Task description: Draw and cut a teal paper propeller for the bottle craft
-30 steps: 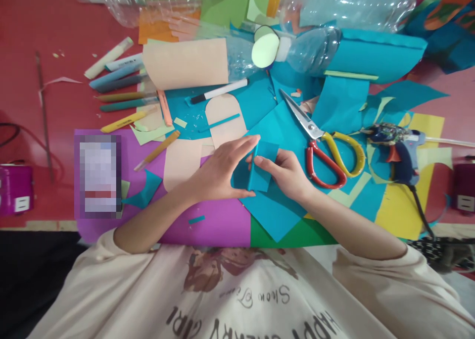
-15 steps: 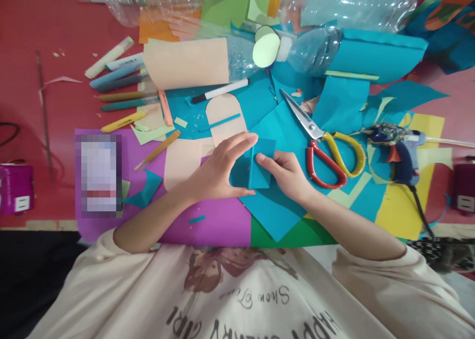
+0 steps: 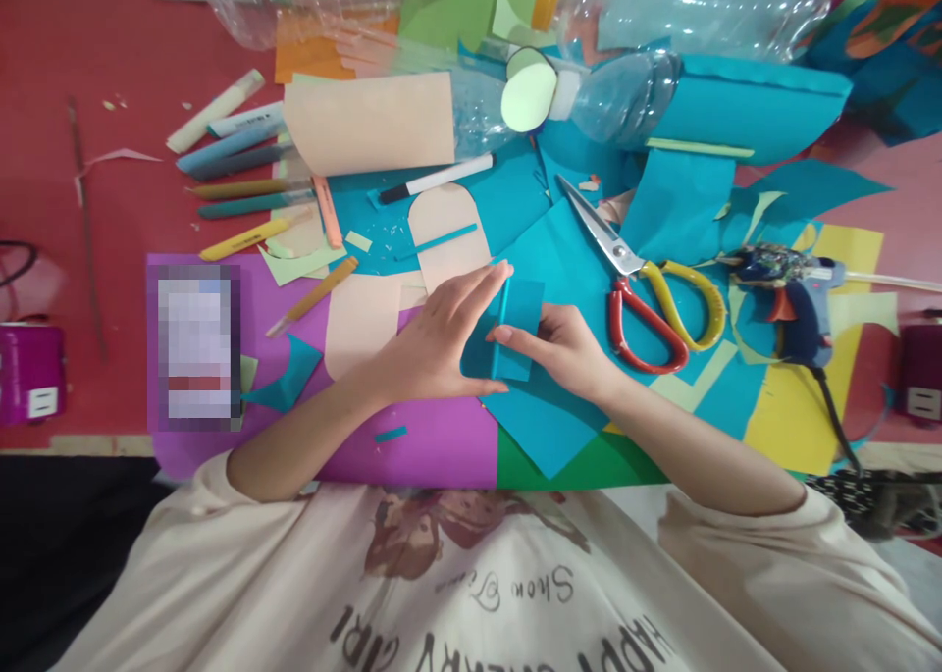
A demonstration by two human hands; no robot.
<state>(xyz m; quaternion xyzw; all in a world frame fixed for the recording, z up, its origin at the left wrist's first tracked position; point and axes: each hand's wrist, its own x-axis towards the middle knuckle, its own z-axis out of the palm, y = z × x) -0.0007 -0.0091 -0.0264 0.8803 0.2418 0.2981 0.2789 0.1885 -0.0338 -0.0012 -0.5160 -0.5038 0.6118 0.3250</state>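
A small blue paper piece [image 3: 524, 319] with a raised, folded strip along its left side is above a larger blue sheet [image 3: 549, 432]. My right hand [image 3: 570, 350] grips the piece from the right, thumb on top near the fold and curled fingers at its right edge. Around the left side of the same piece, my left hand [image 3: 442, 334] is spread wide. Its fingertips are by the fold's upper end and its thumb is by the lower end; whether they press on the paper is unclear. Scissors [image 3: 625, 260] with red and yellow handles lie slightly open to the right.
A hot glue gun [image 3: 802, 309] rests on yellow paper at the right. Paper-wrapped plastic bottles [image 3: 368, 123] lie across the back, with several markers [image 3: 246, 240] at the left. A phone [image 3: 198, 348] sits on purple paper [image 3: 442, 446]. Blue offcuts [image 3: 287, 373] are scattered about.
My right thumb has slid left, closer to the fold, and the blue paper piece has tilted slightly. My left hand has barely moved, staying spread.
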